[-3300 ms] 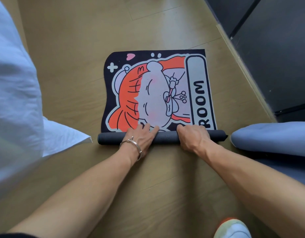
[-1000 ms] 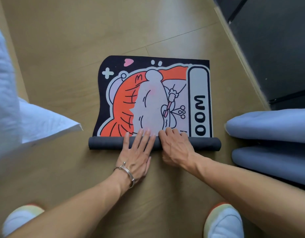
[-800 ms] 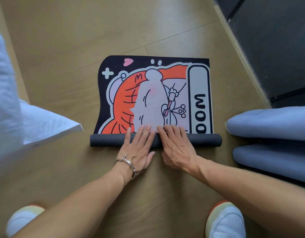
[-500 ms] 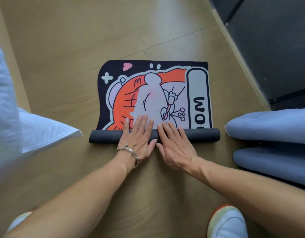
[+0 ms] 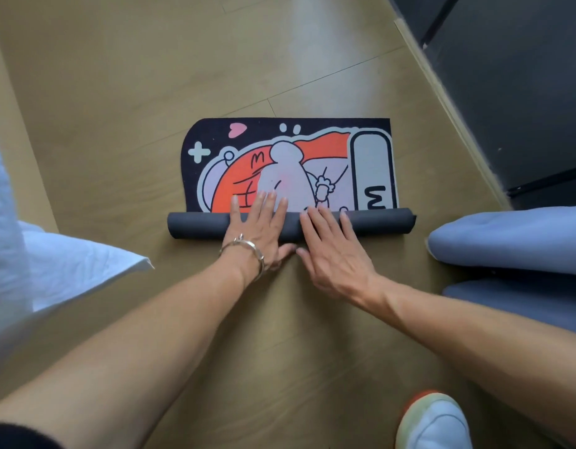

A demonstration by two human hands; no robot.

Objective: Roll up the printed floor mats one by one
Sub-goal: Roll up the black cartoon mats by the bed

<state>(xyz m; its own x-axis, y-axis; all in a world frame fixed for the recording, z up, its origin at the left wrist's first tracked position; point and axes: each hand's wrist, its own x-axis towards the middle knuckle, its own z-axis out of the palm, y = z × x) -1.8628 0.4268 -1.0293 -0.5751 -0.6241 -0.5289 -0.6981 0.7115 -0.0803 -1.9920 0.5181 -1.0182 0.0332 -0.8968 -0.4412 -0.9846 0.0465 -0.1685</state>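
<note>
Rolled further since a few seconds ago, our mat (image 5: pixel 290 163) now shows only the "M" of its lettering above the roll (image 5: pixel 196 225), where "ROOM" could be read before. On the far left, white cloth (image 5: pixel 53 270) lies on the wood floor (image 5: pixel 118 92), well apart from the work. Our left hand (image 5: pixel 259 233), a bracelet (image 5: pixel 248 249) at the wrist, lies flat and open across the roll, fingertips reaching onto the printed face; it grips nothing, only presses. Just beside it, thumbs nearly touching, our right hand (image 5: pixel 332 251) is likewise spread flat, palm down on the roll's middle. To the right, two grey-blue cushions (image 5: pixel 513 241) sit near the roll's end, and a shoe (image 5: pixel 432 422) shows at the lower right.

We judge the mat to be light, soft and limp, with a dark backing that looks grippy rather than slick. It should roll under plain palm pressure. With both hands at the centre, the free ends may loosen or skew, so spreading our palms wider, toward each end, would probably keep the roll even over the remaining half.
</note>
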